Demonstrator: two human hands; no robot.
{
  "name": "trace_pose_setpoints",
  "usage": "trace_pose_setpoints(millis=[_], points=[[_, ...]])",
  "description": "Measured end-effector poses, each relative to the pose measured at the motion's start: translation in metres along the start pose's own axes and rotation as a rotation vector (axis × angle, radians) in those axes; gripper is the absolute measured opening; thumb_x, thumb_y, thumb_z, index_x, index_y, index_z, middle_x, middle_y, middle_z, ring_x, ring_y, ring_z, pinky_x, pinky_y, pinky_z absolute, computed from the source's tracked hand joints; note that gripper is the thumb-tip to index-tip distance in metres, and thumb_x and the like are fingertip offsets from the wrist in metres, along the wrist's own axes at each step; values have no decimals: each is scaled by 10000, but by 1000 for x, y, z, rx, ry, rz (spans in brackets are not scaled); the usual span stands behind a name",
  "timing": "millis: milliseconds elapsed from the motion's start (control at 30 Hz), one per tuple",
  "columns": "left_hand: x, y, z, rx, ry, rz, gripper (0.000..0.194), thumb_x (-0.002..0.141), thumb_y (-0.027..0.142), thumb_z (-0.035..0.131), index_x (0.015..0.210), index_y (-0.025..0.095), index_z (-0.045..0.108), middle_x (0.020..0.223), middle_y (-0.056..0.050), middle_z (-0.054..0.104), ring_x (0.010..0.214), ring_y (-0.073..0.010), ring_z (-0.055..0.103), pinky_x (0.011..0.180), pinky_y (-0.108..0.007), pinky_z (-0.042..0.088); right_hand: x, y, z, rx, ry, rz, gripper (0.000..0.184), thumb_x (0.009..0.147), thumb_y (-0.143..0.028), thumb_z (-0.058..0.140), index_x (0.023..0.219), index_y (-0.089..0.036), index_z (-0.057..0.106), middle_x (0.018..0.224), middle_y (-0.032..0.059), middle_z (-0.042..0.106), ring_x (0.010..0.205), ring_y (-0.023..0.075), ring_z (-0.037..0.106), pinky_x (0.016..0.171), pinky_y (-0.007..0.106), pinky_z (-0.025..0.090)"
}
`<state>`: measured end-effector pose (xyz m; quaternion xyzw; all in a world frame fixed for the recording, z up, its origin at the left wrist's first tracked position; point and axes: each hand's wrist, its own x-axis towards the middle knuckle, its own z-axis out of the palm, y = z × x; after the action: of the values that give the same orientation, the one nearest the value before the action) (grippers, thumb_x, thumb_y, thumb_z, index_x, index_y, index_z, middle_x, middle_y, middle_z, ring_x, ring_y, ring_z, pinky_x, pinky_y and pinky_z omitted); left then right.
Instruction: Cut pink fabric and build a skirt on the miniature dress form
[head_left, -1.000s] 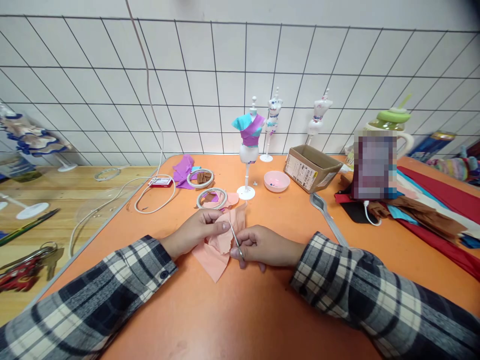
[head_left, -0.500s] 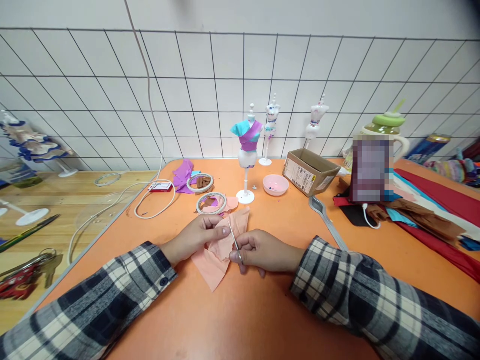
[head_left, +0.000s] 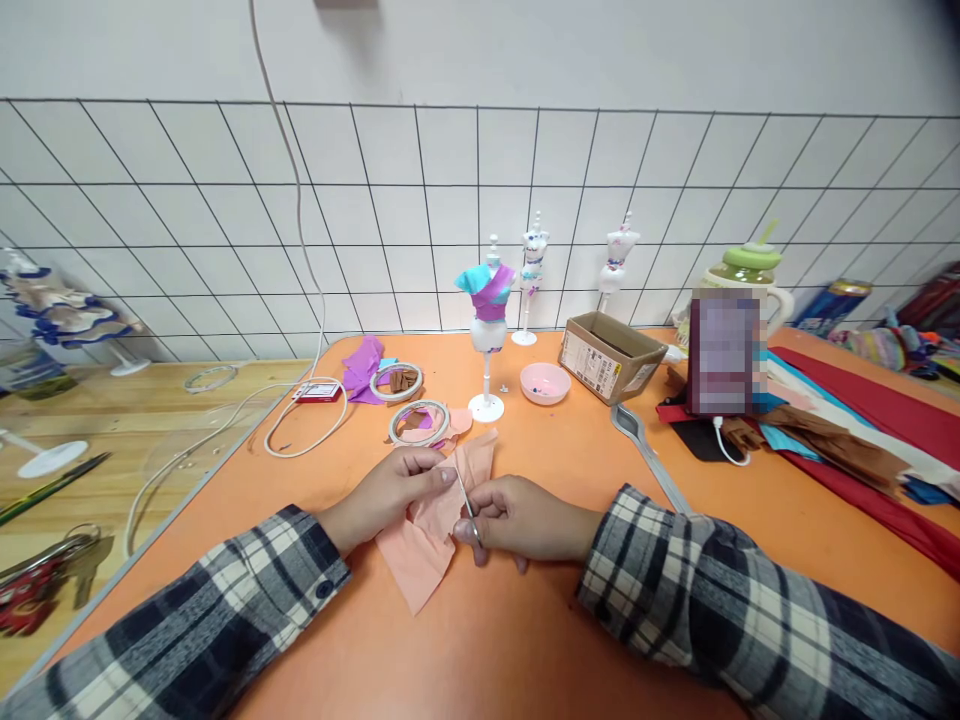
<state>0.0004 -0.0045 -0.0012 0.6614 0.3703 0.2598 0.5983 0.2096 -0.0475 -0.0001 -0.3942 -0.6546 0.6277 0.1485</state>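
Over the orange desk, the left hand pinches the crinkled peach paper, its fingers partly covering it; the right hand grips the small silver metal scissors, handles mostly hidden.

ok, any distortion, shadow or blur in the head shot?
Head view: wall tiles look skewed toward both sides; top right corner darkens; soft shadow below the fixture up top; upright device pixelated; peach cloth outline readable.
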Motion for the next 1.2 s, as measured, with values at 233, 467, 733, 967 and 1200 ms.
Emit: trace_pose_setpoints(millis=[233,467,733,967,1200], points=[[1,3,1,49,31,4,428,788,527,668,645,127,616,566,27,515,510,-82,423,461,-184,312,0,0,0,29,-9,-2,413,768,-539,695,900,-152,635,707,5,638,573,89,544,377,138,416],[1,1,1,38,39,-24,443,765,540,687,651,118,615,569,20,526,514,-86,440,479,-191,326,0,2,-1,54,-22,-19,423,786,-525,685,975,-147,670,685,-3,626,530,71,511,361,131,408],[1,1,0,44,-24,-32,475,773,571,672,694,104,634,605,1,567,526,-92,472,496,-197,356,1,5,-1,45,-18,-34,414,785,-527,685,953,-149,663,702,-5,643,517,70,505,366,148,414],[1,0,-1,50,-54,-32,441,799,542,658,722,109,650,617,-7,574,536,-104,484,500,-208,360,0,1,-1,40,-9,-33,420,788,-544,675,914,-145,644,731,9,662,534,72,525,374,141,416],[1,1,-1,64,-63,-5,428,804,532,654,699,117,647,614,1,557,548,-102,475,523,-209,368,-1,1,-1,32,-18,-37,388,801,-523,672,902,-149,639,701,-6,654,491,64,498,354,147,407]])
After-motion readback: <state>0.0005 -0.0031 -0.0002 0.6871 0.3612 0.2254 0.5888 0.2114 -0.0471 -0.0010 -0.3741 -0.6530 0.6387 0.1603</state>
